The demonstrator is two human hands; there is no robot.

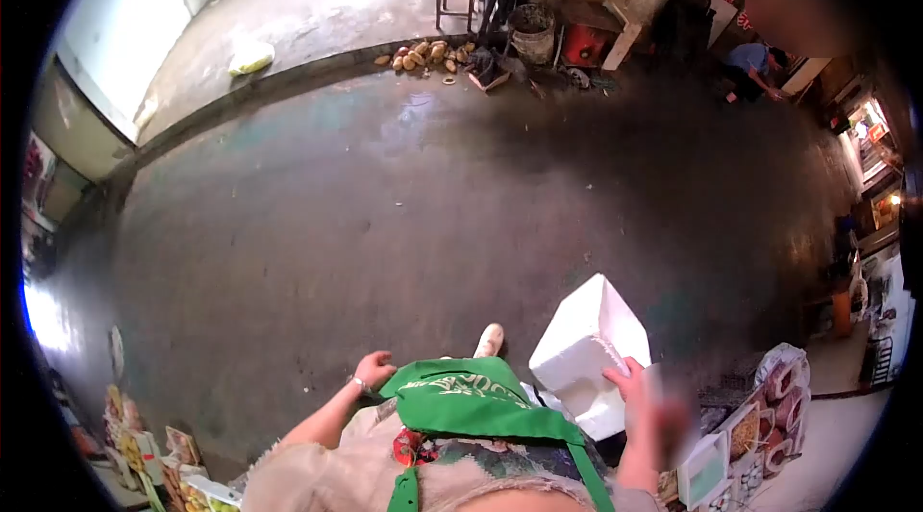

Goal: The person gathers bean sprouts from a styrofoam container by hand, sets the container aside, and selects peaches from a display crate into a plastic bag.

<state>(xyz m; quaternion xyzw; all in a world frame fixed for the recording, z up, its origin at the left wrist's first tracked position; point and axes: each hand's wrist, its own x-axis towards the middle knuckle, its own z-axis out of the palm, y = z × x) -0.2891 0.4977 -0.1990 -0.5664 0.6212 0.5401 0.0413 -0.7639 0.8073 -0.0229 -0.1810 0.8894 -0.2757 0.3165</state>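
The white box (pixel 569 337) hangs low over the dark floor (pixel 385 204) — leftmost, the left hand (pixel 375 371) is loosely open beside the green apron (pixel 461 401); right of the apron, the right hand (pixel 629 379) is clamped on the box's edge.

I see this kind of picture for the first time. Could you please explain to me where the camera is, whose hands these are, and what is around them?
There is no machine here: a camera on a person's head looks forward and down. The wide, curved view has dark corners.

The two bare hands are the wearer's. The right hand holds a white box by its rim. The left hand is beside the green apron, with nothing visible in it.

Ahead is a dark floor. Along its far side lie brownish, potato-like pieces, near a bucket. Another person is low down at far right.
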